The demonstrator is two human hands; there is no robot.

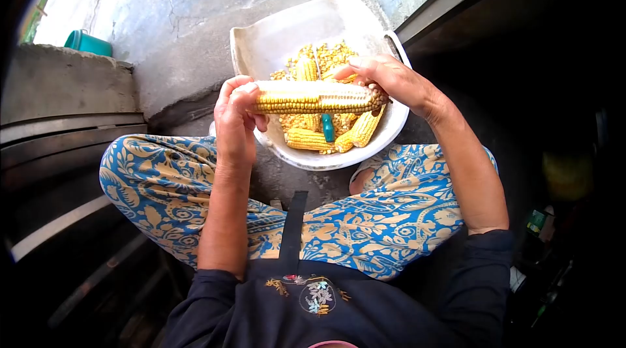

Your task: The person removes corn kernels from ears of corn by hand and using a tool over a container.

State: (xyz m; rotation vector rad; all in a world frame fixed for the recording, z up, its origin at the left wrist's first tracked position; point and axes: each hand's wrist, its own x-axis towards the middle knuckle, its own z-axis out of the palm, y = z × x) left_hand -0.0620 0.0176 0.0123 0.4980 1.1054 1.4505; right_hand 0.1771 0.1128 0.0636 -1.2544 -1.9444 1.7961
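A large yellow corn cob (306,97) is held level above a white basin (261,38). My left hand (237,110) is closed round the cob's left end. At its right end, my right hand (391,84) grips the cob, thumb and fingers around the tip. The kernels look pale along the cob's upper side and at the right part. Inside the basin lie loose kernels (336,55), several more cobs (306,139) and a tool with a green handle (327,128), partly hidden under the held cob.
A teal bucket (89,43) stands at the upper left beside a low concrete wall (65,84). Grey concrete floor (176,15) lies beyond the basin. Patterned blue trousers (163,185) cover the bent legs on both sides.
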